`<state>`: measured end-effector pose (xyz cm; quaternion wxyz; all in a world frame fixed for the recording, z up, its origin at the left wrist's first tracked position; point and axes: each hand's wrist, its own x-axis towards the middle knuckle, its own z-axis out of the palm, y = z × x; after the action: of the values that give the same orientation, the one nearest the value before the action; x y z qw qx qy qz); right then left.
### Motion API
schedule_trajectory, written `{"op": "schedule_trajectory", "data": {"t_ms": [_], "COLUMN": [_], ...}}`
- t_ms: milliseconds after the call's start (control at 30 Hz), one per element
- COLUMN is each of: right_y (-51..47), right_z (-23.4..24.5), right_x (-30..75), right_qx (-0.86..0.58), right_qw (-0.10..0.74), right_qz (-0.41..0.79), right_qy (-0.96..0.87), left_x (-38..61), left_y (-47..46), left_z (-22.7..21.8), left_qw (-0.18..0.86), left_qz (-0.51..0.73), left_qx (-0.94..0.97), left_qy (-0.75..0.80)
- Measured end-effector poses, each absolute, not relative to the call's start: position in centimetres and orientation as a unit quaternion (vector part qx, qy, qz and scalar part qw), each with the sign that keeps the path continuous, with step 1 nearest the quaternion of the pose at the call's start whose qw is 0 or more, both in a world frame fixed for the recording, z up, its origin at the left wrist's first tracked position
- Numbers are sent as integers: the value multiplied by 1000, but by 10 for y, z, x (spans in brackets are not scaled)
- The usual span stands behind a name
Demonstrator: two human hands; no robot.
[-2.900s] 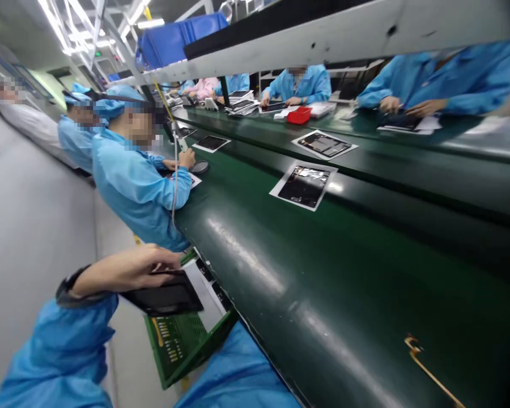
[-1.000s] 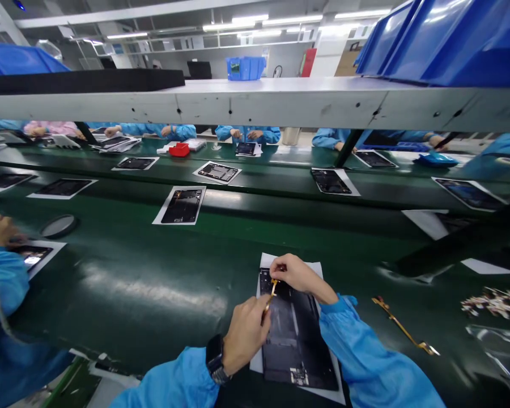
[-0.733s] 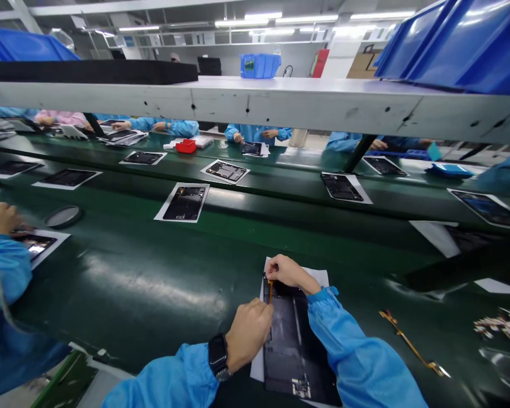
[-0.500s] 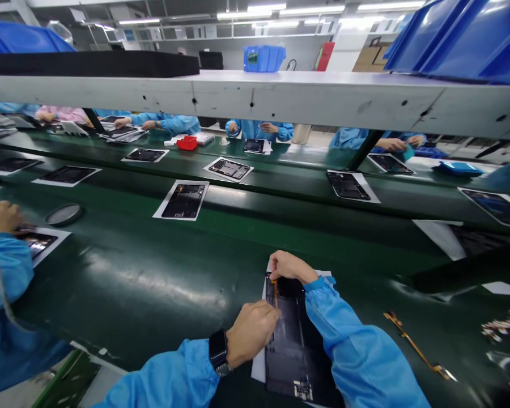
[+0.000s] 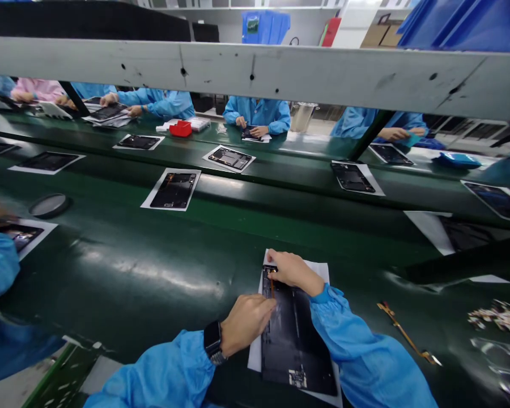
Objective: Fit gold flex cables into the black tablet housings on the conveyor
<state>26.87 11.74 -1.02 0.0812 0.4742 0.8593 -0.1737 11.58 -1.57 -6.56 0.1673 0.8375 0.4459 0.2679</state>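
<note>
In front of me a black tablet housing (image 5: pixel 300 345) lies on a white paper sheet (image 5: pixel 255 352). A thin orange flex cable (image 5: pixel 272 290) runs along the housing's upper left edge, between my hands. My left hand (image 5: pixel 247 322), with a dark watch at the wrist, is closed in a pinch at the cable's lower end. My right hand (image 5: pixel 294 270) pinches the upper end near the housing's top left corner. The fingertips partly hide both cable ends. A second orange flex cable (image 5: pixel 408 333) rests on the green bench to the right of my right sleeve.
Several tablet housings on paper lie along the green benches, one of them a nearby housing (image 5: pixel 174 190). A pile of small parts (image 5: pixel 499 316) sits at the right. A grey shelf beam (image 5: pixel 255 71) crosses above. At left, a co-worker's sleeve (image 5: pixel 0 263) reaches in near a round dish (image 5: pixel 49 205).
The view has tilted downward slightly. My right fingers have settled lower over the cable's upper end, while my left hand stays at its lower end.
</note>
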Motion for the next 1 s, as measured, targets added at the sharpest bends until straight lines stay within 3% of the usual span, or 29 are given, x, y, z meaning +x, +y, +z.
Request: {"op": "schedule_trajectory", "data": {"t_ms": [300,633,1000], "right_y": [104,112,112], "right_z": [-25,-39,-45], "right_x": [280,294,297], "right_qx": [456,459,441], "right_qw": [3,-51,-65], "right_qz": [-99,-179,-166], "right_qy": [885,869,879], "left_x": [114,119,118], "left_y": [-14,-15,-15], "left_z": [-53,-65,-67], "left_qw": [129,137,108], "left_qz": [293,288,253], "left_qx": [841,851,874], "left_qy": [437,417,400]}}
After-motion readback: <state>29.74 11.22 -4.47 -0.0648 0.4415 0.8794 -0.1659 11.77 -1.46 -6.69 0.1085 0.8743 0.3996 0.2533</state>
